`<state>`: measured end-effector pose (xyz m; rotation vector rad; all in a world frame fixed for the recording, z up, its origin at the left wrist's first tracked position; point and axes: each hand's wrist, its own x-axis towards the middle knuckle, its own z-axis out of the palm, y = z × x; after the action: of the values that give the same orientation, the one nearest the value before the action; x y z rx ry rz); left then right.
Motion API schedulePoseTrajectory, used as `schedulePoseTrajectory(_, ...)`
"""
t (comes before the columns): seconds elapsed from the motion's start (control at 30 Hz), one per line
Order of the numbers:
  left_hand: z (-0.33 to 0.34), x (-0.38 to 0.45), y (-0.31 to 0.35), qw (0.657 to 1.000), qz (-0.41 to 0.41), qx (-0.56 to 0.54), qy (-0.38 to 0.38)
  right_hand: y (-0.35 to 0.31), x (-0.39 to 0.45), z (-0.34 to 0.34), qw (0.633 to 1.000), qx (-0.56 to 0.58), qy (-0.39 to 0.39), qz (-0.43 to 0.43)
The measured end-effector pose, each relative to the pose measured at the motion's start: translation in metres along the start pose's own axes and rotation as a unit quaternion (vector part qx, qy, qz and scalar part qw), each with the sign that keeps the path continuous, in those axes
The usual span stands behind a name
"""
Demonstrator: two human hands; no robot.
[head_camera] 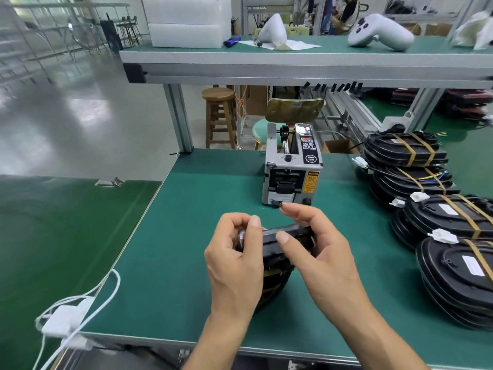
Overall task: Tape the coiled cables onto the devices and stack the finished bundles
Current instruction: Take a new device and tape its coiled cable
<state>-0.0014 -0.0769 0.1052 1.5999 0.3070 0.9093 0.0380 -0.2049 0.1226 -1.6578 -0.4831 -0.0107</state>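
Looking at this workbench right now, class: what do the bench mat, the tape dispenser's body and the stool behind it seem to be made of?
Bench mat: probably rubber or vinyl, matte green, with soft, dull reflections.
Tape dispenser: likely painted or brushed metal casing, grey with crisp folded edges; its black front parts look plastic.
Stool: wood, lightly varnished, with a warm brown tone and turned legs.

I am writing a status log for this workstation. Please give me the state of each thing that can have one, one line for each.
Black device: held on edge above the mat, between both hands.
Left hand: gripping the device's left end.
Right hand: gripping its top and right side.
Tape dispenser: upright; whether tape sticks out cannot be told.
Finished bundles: taped, stacked at right.
Stool: unoccupied.
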Motion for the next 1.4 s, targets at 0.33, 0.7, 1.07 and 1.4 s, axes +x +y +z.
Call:
schedulePoseTrajectory(0.33, -0.004, -0.010, 0.000, 0.998, 0.047, -0.022, 0.023, -0.012, 0.005, 0.002, 0.997, -0.035, -0.018, -0.071)
schedulePoseTrajectory(0.7, -0.008, -0.008, -0.006, 0.996, 0.081, -0.022, 0.020, -0.015, 0.004, 0.003, 0.999, 0.009, -0.031, -0.027)
schedulePoseTrajectory(1.07, -0.009, -0.007, -0.011, 0.994, 0.105, -0.020, 0.014, -0.017, 0.003, 0.006, 1.000, 0.003, -0.023, -0.009)
schedulePoseTrajectory(1.4, -0.007, -0.006, -0.011, 0.995, 0.103, -0.011, 0.009, -0.017, 0.005, 0.004, 1.000, 0.016, -0.007, 0.024)
